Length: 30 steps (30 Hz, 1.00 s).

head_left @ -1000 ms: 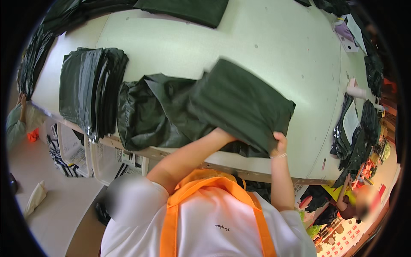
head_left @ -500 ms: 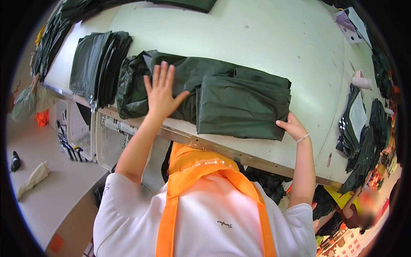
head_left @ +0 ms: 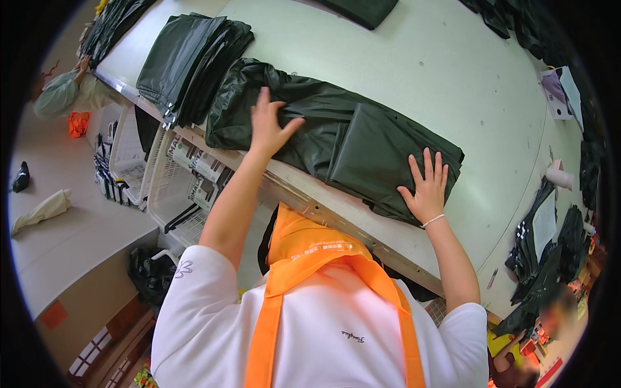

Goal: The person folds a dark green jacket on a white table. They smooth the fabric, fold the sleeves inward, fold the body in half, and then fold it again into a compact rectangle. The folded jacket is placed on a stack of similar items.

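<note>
A long piece of shiny dark green fabric lies along the table's near edge, probably a garment, though its kind is not plain. Its right part is folded over into a flat, smooth panel. My right hand rests flat and open on that panel near its right end, fingers stretched out. Over the crumpled left part is my left hand, open with fingers apart and slightly blurred; whether it touches the fabric I cannot tell. Left of the fabric stands a stack of folded dark green pieces.
The pale table stretches away beyond the fabric. More dark fabric lies at its far side. White plastic baskets stand below the near edge. At right are a white roll, a pen and dark garments. Other people work at left and lower right.
My right hand has gone from gripping the folded panel's near right corner to lying flat on top. The panel now lies in line with the piece. The view has turned and shifted.
</note>
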Each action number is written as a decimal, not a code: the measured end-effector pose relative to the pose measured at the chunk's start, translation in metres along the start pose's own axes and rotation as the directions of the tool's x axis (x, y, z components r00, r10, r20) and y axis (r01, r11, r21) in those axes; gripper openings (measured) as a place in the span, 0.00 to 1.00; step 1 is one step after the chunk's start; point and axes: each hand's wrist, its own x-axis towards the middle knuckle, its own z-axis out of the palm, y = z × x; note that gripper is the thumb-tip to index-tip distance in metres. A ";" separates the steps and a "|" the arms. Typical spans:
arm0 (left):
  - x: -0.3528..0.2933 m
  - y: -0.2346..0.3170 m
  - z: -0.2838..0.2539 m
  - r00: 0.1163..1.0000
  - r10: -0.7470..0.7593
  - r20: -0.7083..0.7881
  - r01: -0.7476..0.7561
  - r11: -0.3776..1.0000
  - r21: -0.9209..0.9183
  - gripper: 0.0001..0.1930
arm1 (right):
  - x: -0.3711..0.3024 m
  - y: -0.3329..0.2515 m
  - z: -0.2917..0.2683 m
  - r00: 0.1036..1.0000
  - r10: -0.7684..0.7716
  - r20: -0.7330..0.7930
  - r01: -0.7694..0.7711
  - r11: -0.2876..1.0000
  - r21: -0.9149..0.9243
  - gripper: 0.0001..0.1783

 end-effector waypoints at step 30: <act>-0.119 0.290 0.051 0.797 0.554 0.242 -0.464 0.817 -0.341 0.18 | -0.042 0.101 0.083 0.900 0.436 0.028 -0.071 0.082 0.994 0.26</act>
